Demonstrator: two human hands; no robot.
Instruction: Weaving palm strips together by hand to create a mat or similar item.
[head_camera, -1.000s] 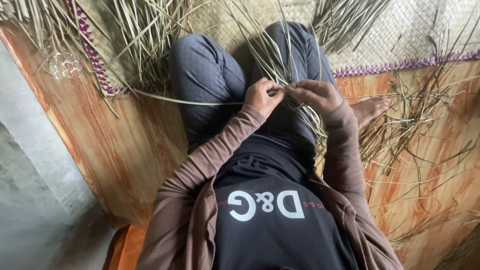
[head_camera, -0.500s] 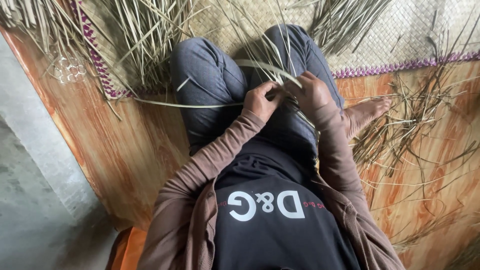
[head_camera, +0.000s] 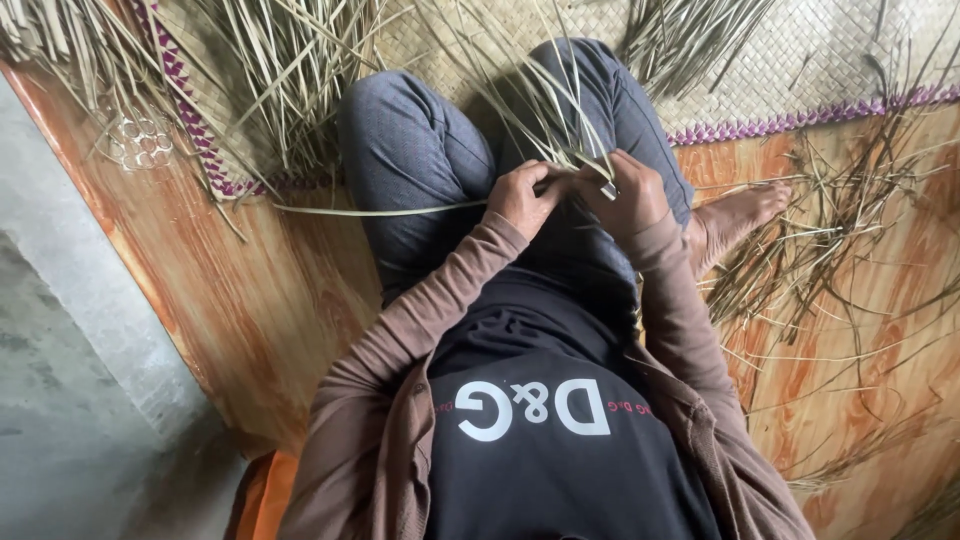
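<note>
I sit cross-legged on the floor, grey trousers and brown sleeves in view. My left hand pinches a long pale dried leaf strip that runs out to the left over my knee. My right hand is closed on the same strip close beside the left hand, with a small pale tool or strip end showing at its fingers. A bundle of loose dried strips fans upward from between my knees over the woven mat.
The woven mat has a purple zigzag border. More loose strips lie at top left and scattered scraps at right on the orange wood-pattern floor. A grey concrete wall stands at left. My bare foot rests at right.
Both hands have shifted slightly up and to the right along the strip, staying close together. The long strip to the left has pulled out straighter.
</note>
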